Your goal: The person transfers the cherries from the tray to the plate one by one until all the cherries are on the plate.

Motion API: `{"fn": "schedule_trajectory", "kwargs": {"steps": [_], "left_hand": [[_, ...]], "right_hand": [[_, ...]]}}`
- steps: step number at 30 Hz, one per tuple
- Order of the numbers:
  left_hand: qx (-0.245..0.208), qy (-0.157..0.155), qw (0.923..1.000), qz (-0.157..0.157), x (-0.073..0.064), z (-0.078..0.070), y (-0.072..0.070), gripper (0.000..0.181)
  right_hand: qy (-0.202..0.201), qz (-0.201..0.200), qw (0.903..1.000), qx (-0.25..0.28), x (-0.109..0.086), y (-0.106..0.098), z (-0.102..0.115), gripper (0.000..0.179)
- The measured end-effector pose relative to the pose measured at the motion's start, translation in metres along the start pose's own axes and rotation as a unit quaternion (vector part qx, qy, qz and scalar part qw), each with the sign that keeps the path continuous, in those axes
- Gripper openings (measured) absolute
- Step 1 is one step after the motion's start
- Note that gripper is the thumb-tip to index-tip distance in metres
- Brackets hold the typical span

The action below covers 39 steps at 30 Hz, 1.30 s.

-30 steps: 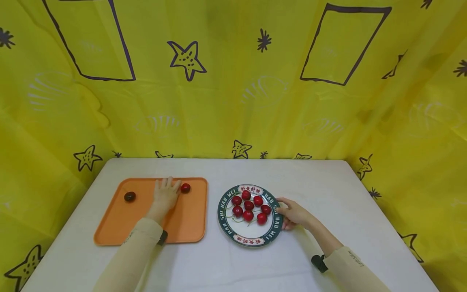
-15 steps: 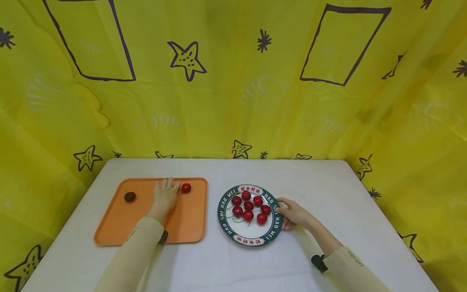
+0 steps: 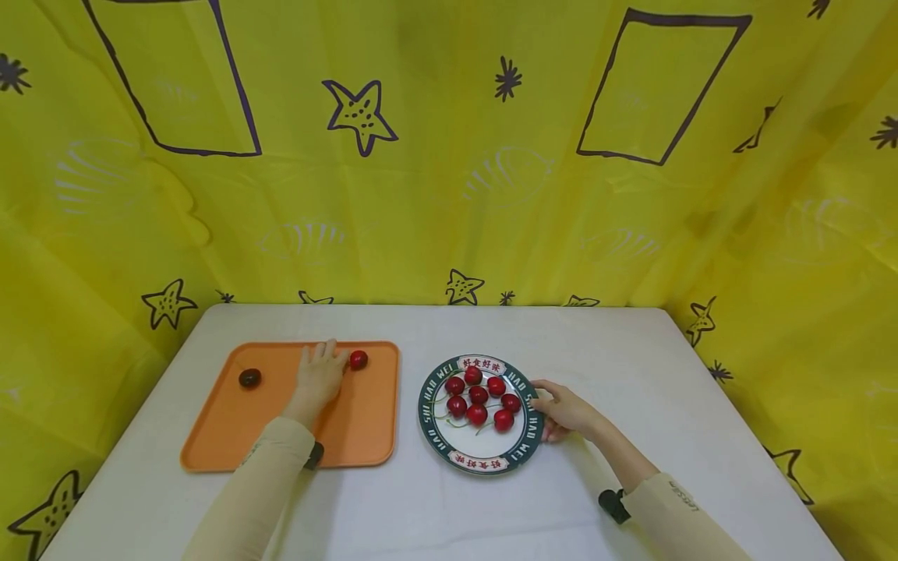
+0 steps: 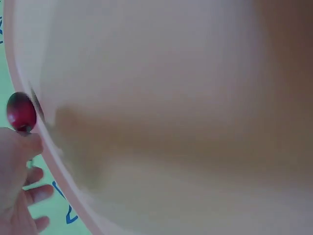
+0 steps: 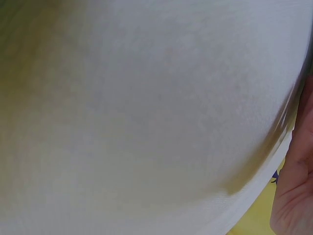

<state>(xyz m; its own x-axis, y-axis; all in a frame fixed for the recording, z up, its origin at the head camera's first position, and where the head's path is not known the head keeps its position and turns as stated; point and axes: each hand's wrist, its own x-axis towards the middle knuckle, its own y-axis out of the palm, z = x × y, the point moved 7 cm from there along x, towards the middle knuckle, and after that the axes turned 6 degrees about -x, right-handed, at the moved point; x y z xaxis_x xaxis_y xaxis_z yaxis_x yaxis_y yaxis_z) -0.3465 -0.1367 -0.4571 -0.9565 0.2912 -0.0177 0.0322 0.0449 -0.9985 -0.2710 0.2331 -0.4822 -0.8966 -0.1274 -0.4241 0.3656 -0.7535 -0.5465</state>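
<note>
In the head view my left hand (image 3: 319,382) is over the orange tray (image 3: 365,444), pinching a red cherry (image 3: 358,359) by its stem. The left wrist view shows that cherry (image 4: 21,112) just beyond the thumb and forefinger, a bit of green stem showing below them, the other fingers spread. A dark cherry (image 3: 249,378) lies at the tray's left. My right hand (image 3: 570,411) grips the right rim of a green-edged plate (image 3: 484,448), thumb at the edge. Several red cherries (image 3: 477,414) with stems lie on this plate. In the right wrist view only part of the hand (image 5: 296,191) shows.
Tray and plate stand side by side on a white-covered table (image 3: 596,335), a narrow gap between them. A yellow curtain (image 3: 435,195) with drawn starfish and shells hangs behind and along both sides.
The cherry at my left fingertips has shifted very slightly to the right and back, and the left fingers have moved a little. My right hand and the plate have stayed put.
</note>
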Motion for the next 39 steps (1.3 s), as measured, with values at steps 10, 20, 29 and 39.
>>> {"fn": "schedule_trajectory", "kwargs": {"steps": [10, 20, 29, 39], "left_hand": [[-0.002, 0.036, 0.9976, -0.059, 0.003, -0.018, -0.015, 0.030], [0.035, 0.063, 0.9950, -0.070, 0.000, -0.061, -0.039, 0.036], [0.062, 0.107, 0.9874, -0.099, -0.014, -0.106, -0.051, 0.031], [0.083, 0.132, 0.9813, -0.112, -0.033, -0.138, -0.045, 0.030]], "right_hand": [[0.006, -0.003, 1.0000, -0.002, 0.000, 0.000, -0.001, 0.046], [0.008, -0.008, 0.9999, -0.005, 0.002, 0.000, -0.001, 0.046], [0.009, -0.011, 0.9999, -0.006, 0.001, 0.001, -0.002, 0.046], [0.003, -0.006, 1.0000, 0.001, 0.001, 0.000, -0.001, 0.046]]}}
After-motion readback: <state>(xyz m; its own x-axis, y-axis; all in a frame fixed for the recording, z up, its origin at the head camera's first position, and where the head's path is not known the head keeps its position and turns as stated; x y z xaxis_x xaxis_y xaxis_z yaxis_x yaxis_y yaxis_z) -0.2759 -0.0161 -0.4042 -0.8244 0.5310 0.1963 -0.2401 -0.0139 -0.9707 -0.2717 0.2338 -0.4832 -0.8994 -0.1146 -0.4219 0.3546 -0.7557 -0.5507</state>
